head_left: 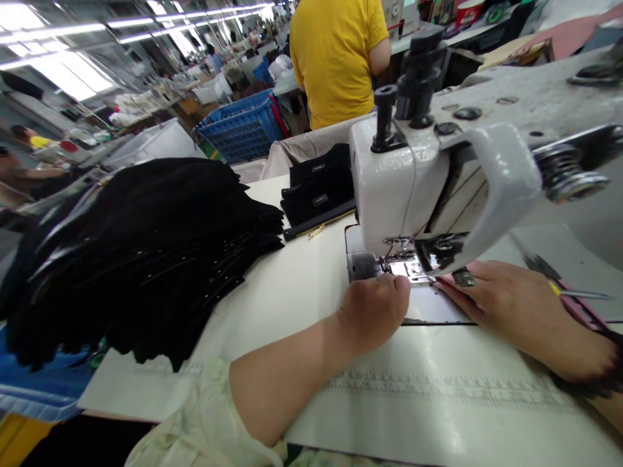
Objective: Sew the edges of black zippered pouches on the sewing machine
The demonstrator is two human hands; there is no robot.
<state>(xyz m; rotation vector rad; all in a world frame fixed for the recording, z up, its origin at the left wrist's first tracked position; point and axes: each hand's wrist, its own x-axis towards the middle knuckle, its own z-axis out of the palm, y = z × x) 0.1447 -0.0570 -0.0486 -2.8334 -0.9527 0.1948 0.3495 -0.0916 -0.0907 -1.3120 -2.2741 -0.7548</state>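
- Steel presser foot (403, 266) on the sewing machine (403, 188), resting over a bright metal plate, with the flat grey piece (428, 303) lying just toward the person from it.
- Left hand (372, 311): fingers (396, 285) curled down and bunched narrow, tips touching at the front edge of the metal plate beside the presser foot; whether they pinch anything cannot be told.
- Right hand (506, 305): fingers (457, 282) stretched out low and flat, lying on the grey piece, tips just beside the foot, not closed around anything.
- Pale patterned sleeve (204, 415) on the left forearm, which lies across the white counter (296, 285).
- Printed ruler scale (438, 389) along the counter below the hands.
- Yellow-tipped metal pick (579, 294) on a pink strip, right of the right hand.
- Black folded fabric pieces (316, 185) behind the machine's left side; a large stack of black fabric (136, 259) further left.
- Co-worker in a yellow shirt (335, 58) beyond, near a blue plastic crate (238, 126).
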